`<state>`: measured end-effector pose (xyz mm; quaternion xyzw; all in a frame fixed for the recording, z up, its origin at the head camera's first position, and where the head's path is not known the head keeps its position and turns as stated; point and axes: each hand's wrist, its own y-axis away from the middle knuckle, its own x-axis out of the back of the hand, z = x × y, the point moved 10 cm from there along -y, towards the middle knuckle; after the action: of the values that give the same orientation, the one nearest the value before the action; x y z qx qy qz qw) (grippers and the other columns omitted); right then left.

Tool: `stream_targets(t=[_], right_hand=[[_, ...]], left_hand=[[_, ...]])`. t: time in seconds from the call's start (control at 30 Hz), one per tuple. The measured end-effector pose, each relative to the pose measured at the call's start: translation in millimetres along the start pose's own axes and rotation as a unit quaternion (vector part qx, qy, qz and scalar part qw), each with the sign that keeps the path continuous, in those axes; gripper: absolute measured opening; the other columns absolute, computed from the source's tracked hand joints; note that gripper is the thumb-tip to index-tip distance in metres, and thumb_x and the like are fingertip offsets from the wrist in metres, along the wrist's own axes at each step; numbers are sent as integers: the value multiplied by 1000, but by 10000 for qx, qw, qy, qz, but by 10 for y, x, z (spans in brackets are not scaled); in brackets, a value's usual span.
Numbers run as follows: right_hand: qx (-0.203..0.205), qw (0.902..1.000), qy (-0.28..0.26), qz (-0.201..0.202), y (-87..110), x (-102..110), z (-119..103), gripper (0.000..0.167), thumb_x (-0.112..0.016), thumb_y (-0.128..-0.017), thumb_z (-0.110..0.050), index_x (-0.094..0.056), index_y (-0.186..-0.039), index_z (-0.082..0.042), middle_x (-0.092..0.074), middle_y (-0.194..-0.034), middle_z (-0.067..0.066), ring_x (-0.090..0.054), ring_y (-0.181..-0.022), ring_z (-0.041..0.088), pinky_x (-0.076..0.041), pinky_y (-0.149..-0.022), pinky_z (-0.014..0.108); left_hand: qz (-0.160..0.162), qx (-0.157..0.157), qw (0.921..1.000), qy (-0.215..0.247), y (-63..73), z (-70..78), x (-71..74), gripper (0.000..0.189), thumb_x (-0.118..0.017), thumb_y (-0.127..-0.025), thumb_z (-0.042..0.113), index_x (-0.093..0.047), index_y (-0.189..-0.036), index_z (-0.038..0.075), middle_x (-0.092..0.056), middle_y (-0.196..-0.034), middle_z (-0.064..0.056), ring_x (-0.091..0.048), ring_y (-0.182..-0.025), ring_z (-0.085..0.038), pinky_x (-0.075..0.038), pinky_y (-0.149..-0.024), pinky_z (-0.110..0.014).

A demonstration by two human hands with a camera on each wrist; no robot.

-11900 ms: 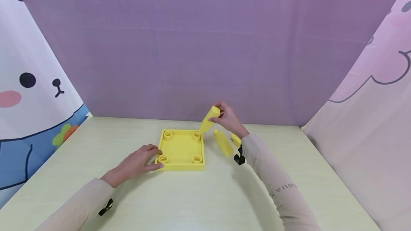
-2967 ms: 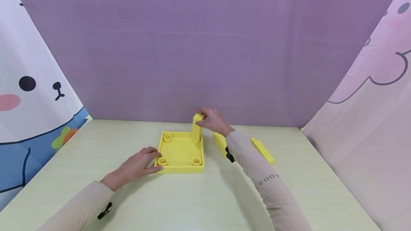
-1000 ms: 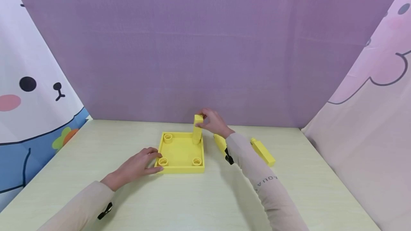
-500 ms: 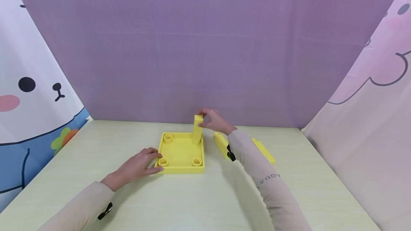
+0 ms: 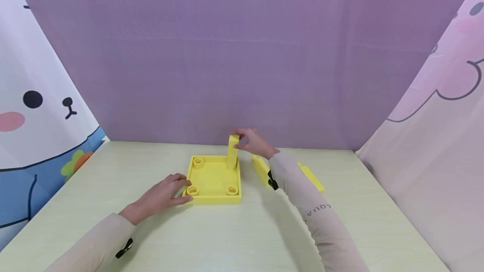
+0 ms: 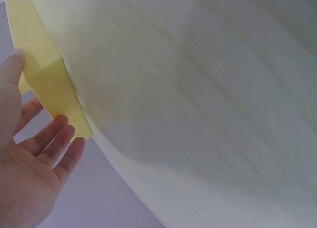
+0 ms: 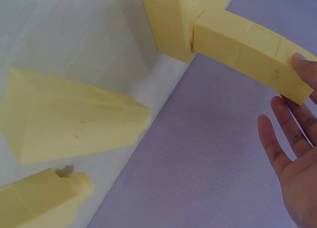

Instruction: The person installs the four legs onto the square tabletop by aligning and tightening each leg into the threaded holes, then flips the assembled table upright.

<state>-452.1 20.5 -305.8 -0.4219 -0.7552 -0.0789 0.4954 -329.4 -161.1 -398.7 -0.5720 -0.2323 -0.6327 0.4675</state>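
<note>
A square yellow toy table top [image 5: 213, 179] lies with its raised rim and round corner sockets facing up. My left hand [image 5: 160, 196] grips its near left corner, the thumb on the front wall and the fingers along the left side. In the far right corner a yellow table leg [image 5: 232, 154] stands upright, its lower end at the socket; whether it is seated is hidden. My right hand [image 5: 255, 142] pinches this leg near the top between thumb and fingers. In the right wrist view the held leg [image 7: 242, 42] meets the table top [image 7: 168, 22].
Two loose yellow legs lie right of the table top: one leg [image 5: 260, 169] beside the right wrist, another leg [image 5: 311, 177] partly behind the sleeve. A threaded leg end [image 7: 81, 186] shows in the right wrist view. A purple cloth wall [image 5: 234, 74] stands behind the table.
Earlier the leg was tilted above the far right corner; now it stands upright there. Over the last second my right fingers and wrist shift slightly around it. The left hand stays put.
</note>
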Motion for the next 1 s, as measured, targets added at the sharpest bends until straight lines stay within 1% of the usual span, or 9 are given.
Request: stream_targets(t=[0.2, 0.33, 0.5, 0.6, 0.7, 0.87, 0.97, 1.0], right_hand=[[-155, 9988, 279, 369, 18, 8, 53, 37, -71, -80, -18, -60, -113, -6, -63, -111, 8, -60, -94, 20, -50, -84, 31], [-275, 9976, 355, 521, 31, 12, 57, 36, -72, -79, -20, -61, -111, -7, -63, -106, 7, -60, -91, 19, -50, -82, 32], [-328, 9974, 333, 553, 40, 12, 44, 36, -73, -78, -19, -61, -110, -7, -64, -106, 7, -60, -91, 19, -50, -82, 32], [-299, 9977, 370, 481, 39, 9, 49, 38, -73, -78, -21, -60, -112, -7, -63, -108, 7, -59, -92, 18, -49, -83, 32], [-261, 9985, 352, 329, 35, 3, 60, 41, -73, -78, -22, -59, -114, -8, -62, -110, 7, -57, -95, 19, -48, -86, 33], [-113, 9999, 123, -35, 22, -23, 56, 45, -72, -78, -19, -56, -119, -8, -59, -118, 9, -55, -103, 22, -46, -91, 40], [-19, 9997, -2, -242, 14, -42, 44, 46, -71, -80, -16, -55, -122, -9, -56, -124, 10, -53, -108, 24, -46, -92, 45], [-11, 9995, -23, -302, 13, -48, 43, 46, -70, -80, -15, -54, -123, -9, -55, -126, 11, -52, -110, 24, -46, -91, 44]], left_hand=[[5, -33, 10000, 11, 5, -10, -7, 44, -66, -80, 43, -64, -108, 9, -57, -113, -9, -55, -102, -23, -50, -84, -39], [8, -42, 10000, -18, 6, -12, -6, 44, -66, -80, 43, -64, -108, 10, -57, -113, -9, -55, -101, -23, -50, -84, -39], [14, -50, 10000, -39, 7, 5, -1, 45, -66, -79, 44, -64, -108, 9, -58, -112, -9, -55, -101, -23, -50, -84, -39], [14, -42, 10000, -46, 7, 8, 4, 45, -66, -79, 44, -64, -108, 9, -58, -112, -9, -55, -101, -23, -50, -84, -39], [15, -34, 10000, -36, 9, 6, 8, 44, -67, -79, 43, -64, -107, 9, -58, -112, -9, -55, -101, -23, -50, -84, -40], [17, -42, 10000, -31, 6, 2, 6, 44, -67, -79, 43, -64, -107, 9, -58, -112, -9, -55, -101, -24, -50, -84, -40], [18, -42, 10000, -21, 3, -3, 1, 45, -67, -79, 43, -64, -107, 9, -58, -112, -10, -55, -102, -24, -50, -85, -40], [14, -39, 10000, -16, 2, -6, -2, 45, -67, -79, 43, -64, -107, 9, -58, -112, -10, -55, -102, -24, -50, -85, -40]])
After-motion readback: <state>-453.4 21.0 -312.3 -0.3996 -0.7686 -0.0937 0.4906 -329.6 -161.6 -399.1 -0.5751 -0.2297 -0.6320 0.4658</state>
